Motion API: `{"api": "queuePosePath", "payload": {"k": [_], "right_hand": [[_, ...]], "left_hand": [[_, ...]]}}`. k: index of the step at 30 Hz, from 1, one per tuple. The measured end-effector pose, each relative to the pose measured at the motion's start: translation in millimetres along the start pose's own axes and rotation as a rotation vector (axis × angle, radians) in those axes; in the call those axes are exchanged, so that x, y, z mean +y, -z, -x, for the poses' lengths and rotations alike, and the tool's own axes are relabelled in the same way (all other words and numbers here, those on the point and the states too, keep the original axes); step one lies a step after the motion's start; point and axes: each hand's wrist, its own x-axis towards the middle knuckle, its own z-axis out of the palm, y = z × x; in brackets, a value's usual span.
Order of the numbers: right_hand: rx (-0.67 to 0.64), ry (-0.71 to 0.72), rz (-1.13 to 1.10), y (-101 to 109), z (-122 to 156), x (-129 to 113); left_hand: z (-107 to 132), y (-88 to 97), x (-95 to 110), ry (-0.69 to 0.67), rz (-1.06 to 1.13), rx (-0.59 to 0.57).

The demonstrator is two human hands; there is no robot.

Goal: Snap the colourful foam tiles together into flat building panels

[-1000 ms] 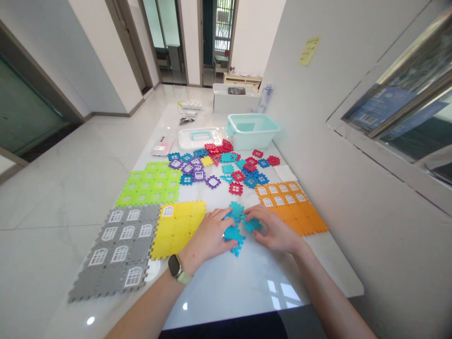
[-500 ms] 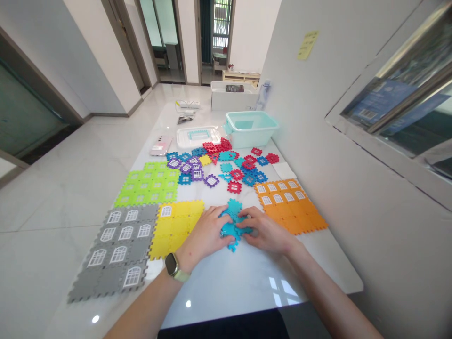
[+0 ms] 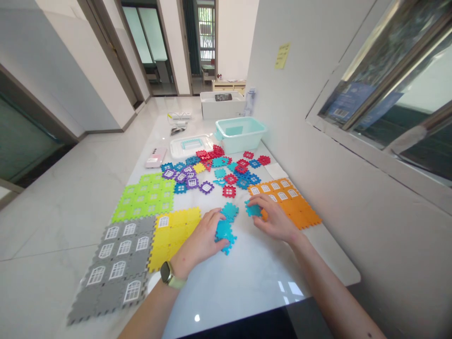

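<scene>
My left hand (image 3: 199, 240) rests on a small cluster of joined teal puzzle tiles (image 3: 226, 226) on the white table (image 3: 243, 282), its fingers pressing them down. A little to the right, my right hand (image 3: 275, 219) pinches a single teal tile (image 3: 253, 209) beside the orange tile mat (image 3: 294, 205). A yellow tile mat (image 3: 176, 228) lies just left of my left hand. A watch sits on my left wrist.
A grey windowed mat (image 3: 116, 263) and a lime green mat (image 3: 146, 195) lie at the left. Loose red, blue, purple and teal tiles (image 3: 215, 169) are scattered further back, before a mint tub (image 3: 240, 133), a white lid (image 3: 190, 144), a phone (image 3: 155, 157) and a white box (image 3: 221, 103). A wall runs along the right.
My right hand has pulled away to the right with one teal tile, away from the cluster. My left hand stays on the joined teal tiles. The view has shifted a little.
</scene>
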Motion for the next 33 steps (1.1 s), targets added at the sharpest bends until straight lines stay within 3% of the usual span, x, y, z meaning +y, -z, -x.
{"api": "queuePosePath", "payload": {"k": [6, 10, 15, 20, 33], "right_hand": [[0.028, 0.013, 0.070, -5, 1, 10], [0.001, 0.034, 0.072, -8, 1, 18], [-0.159, 0.077, 0.004, -10, 1, 16], [-0.248, 0.112, -0.022, -21, 1, 14], [-0.222, 0.109, -0.050, -23, 1, 17]], "left_hand": [[-2, -2.5, 4, -0.023, -0.114, 0.039], [-3, -5.5, 10, -0.017, -0.182, -0.034], [2, 5.2, 13, -0.038, -0.131, -0.151], [5, 9.4, 12, -0.034, -0.102, -0.185], [5, 10.3, 13, -0.034, -0.086, -0.174]]}}
